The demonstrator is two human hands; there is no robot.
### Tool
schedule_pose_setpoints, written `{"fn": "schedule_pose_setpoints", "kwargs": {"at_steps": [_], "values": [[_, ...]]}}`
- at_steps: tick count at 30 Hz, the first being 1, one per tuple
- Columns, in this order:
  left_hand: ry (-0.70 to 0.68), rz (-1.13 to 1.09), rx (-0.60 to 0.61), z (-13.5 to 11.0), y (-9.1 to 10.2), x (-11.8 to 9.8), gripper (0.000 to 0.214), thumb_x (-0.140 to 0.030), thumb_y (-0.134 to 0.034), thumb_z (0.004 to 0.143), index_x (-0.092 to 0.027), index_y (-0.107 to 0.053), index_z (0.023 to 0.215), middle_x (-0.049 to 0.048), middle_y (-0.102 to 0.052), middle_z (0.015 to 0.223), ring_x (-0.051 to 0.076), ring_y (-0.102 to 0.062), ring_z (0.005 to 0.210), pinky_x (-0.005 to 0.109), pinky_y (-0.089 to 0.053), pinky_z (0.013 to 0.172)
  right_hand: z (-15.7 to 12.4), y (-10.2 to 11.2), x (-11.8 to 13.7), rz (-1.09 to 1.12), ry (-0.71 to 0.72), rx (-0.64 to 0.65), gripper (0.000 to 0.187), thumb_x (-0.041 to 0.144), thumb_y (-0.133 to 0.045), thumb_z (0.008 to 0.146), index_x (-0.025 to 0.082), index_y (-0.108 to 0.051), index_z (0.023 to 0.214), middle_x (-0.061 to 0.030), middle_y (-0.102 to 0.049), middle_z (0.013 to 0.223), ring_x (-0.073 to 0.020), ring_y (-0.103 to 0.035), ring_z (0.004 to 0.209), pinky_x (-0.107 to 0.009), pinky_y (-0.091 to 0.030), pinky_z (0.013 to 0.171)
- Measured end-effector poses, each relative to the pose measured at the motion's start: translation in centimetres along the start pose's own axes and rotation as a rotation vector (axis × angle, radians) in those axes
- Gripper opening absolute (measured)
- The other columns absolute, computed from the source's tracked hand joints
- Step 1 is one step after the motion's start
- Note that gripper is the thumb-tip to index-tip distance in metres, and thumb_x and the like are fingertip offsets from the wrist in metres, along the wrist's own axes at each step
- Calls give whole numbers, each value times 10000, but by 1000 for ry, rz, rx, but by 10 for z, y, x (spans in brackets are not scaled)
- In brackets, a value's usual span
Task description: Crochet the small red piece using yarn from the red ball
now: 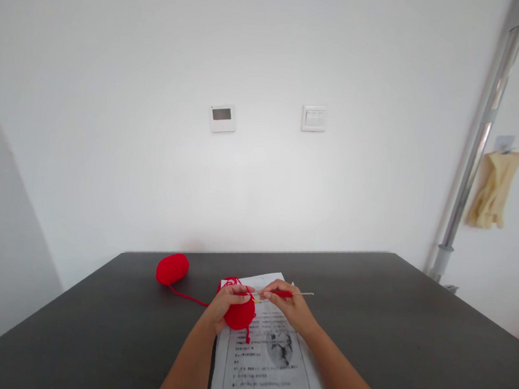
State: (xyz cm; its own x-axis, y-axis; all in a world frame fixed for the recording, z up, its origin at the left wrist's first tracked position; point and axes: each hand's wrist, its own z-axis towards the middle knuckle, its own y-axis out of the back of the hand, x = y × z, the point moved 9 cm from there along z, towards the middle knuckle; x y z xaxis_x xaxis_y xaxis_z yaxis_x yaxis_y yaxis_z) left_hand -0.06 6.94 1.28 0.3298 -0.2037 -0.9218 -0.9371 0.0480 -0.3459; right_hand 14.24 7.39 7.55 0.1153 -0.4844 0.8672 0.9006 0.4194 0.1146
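My left hand (226, 304) is closed on a round red crochet piece (240, 316), with a short yarn tail hanging from its lower edge. A small yellow bit (256, 300), perhaps a stitch marker, shows at its right edge. Between the fingers of my right hand (287, 301) is a crochet hook (285, 294) with a red grip; one thin metal end sticks out to the right, the other points at the piece. Loose red yarn loops lie just above my left fingers. From there a strand runs left to a red ball of yarn (172, 269).
Printed sheets (263, 374) with text and a grey picture lie under my hands on the dark table (375, 330). A white wall rises behind, bearing a thermostat panel (222, 118) and a switch (314, 119). At right stand a metal pole (484, 131) and hanging yellowish gloves (495, 189).
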Motion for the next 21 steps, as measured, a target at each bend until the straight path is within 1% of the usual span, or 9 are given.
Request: {"fn": "schedule_pose_setpoints", "kwargs": {"at_steps": [6, 14, 18, 21], "values": [[1, -28, -34, -2, 1, -2, 352, -147, -783, 462, -89, -661, 787, 53, -646, 552, 152, -581, 475, 281, -455, 516, 0, -2, 5, 22, -8, 36, 219, 384, -643, 775, 168, -679, 778, -55, -678, 775, -187, -617, 778, -306, -468, 729], [23, -6, 0, -3, -1, 0, 346, -156, -782, 475, -89, -661, 793, 64, -658, 582, 153, -589, 495, 286, -466, 531, 0, -1, 6, 66, -28, -5, 217, 382, -653, 765, 167, -670, 746, -44, -672, 722, -182, -625, 752, -302, -468, 728], [11, -9, -5, -1, 2, 0, 343, -149, -773, 467, -91, -666, 788, 56, -655, 576, 144, -580, 489, 295, -473, 549, 0, -1, 3, 61, -28, 29, 210, 376, -655, 765, 168, -667, 744, -45, -681, 733, -181, -628, 762, -303, -467, 737], [6, 5, -13, 0, 5, 2, 343, -150, -773, 459, -87, -669, 779, 52, -653, 568, 135, -573, 479, 274, -459, 535, 0, -1, -2, 81, -44, 51, 207, 375, -656, 765, 168, -663, 747, -47, -687, 747, -184, -634, 773, -307, -470, 740]]}}
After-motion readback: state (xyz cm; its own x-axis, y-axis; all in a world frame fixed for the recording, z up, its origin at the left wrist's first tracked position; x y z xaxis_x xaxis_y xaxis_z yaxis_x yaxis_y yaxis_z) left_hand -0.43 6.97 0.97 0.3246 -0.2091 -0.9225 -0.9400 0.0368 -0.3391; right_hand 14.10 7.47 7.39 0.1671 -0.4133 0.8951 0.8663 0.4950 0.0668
